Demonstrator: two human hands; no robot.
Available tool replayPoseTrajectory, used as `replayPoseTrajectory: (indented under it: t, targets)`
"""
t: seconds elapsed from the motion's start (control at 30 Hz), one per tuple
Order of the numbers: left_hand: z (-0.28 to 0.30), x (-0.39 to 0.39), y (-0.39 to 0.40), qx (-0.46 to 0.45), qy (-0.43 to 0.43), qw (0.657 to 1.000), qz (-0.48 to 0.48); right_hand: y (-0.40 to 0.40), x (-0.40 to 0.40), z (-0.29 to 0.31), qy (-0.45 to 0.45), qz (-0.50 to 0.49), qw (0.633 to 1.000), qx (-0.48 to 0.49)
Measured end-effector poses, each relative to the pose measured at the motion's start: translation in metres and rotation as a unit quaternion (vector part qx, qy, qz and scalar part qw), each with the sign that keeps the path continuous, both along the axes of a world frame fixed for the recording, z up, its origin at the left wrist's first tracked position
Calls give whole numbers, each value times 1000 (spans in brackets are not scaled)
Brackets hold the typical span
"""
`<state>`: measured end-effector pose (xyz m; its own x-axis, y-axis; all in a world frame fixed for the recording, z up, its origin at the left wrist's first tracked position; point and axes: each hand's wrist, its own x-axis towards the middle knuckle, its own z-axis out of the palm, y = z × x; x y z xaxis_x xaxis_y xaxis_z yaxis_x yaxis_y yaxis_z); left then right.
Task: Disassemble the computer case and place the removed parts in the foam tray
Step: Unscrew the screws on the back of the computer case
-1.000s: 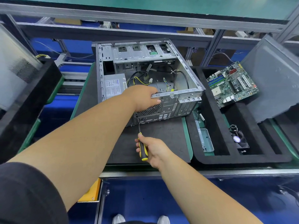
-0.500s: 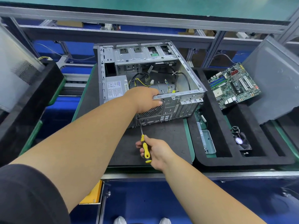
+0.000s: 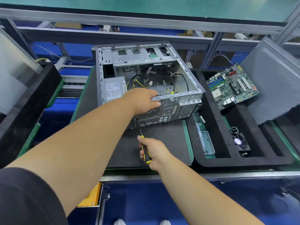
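From my head camera, the case [image 3: 146,82] lies open at the centre of the frame, the foam tray [image 3: 215,161] to its right already holding the motherboard [image 3: 232,86] and a fan [image 3: 240,142]. My left hand [image 3: 144,101] grips the case's near rim, fingers curled over the edge, while my right hand [image 3: 154,151] is wrapped round the screwdriver [image 3: 143,143], its tip at the rear panel's lower left corner. I judge I should bear down with the left so the case cannot slide, and keep the shaft square to the screw so the tip does not slip out.
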<state>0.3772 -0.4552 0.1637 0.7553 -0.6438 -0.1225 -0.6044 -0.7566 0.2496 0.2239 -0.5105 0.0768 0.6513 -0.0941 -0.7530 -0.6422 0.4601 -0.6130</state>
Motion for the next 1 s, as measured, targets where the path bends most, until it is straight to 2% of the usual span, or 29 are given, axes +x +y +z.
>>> replayPoseTrajectory:
  t: [0.1,0.27,0.53,0.73,0.83,1.0]
  targets:
    - [1,0,0,4,2,1000,1,-5,-2,4,9,-10,998,65]
    - [1,-1,0,3,3,1000,2,-6,-3,3,6,4,1000,24]
    - [0,-1,0,-2,8,1000,0,0,-1,-5,15,-21,1000,15]
    - [1,-1,0,-2,6,1000,4,-3,-3,0,-1,-31,994,105]
    - [1,-1,0,-1,12,1000,6,-3,-3,0,1,-24,996,82]
    - [2,-2,0,-5,13,1000,8,-5,3,-4,-1,14,1000,-28]
